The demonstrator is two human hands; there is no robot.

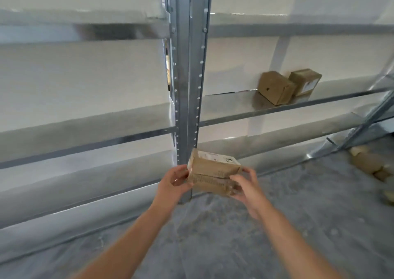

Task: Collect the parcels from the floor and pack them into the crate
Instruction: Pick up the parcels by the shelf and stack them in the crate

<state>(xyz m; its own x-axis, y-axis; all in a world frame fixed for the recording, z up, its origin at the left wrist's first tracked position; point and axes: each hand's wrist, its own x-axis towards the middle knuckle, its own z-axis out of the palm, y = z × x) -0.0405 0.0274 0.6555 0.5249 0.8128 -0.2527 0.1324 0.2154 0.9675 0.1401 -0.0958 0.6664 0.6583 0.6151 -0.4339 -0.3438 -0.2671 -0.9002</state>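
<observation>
I hold a stack of brown cardboard parcels (214, 172) in front of me, above the grey floor. The top one carries a white label. My left hand (173, 180) grips the stack's left end and my right hand (245, 185) grips its right end. More brown parcels (368, 161) lie on the floor at the far right, blurred. No crate is in view.
Grey metal shelving fills the view, with an upright post (187, 76) straight ahead. Two cardboard boxes (275, 88) (304, 81) stand on a middle shelf (234, 106) to the right. A second rack's leg (366, 123) stands at the right. Grey floor (213, 236) spreads below.
</observation>
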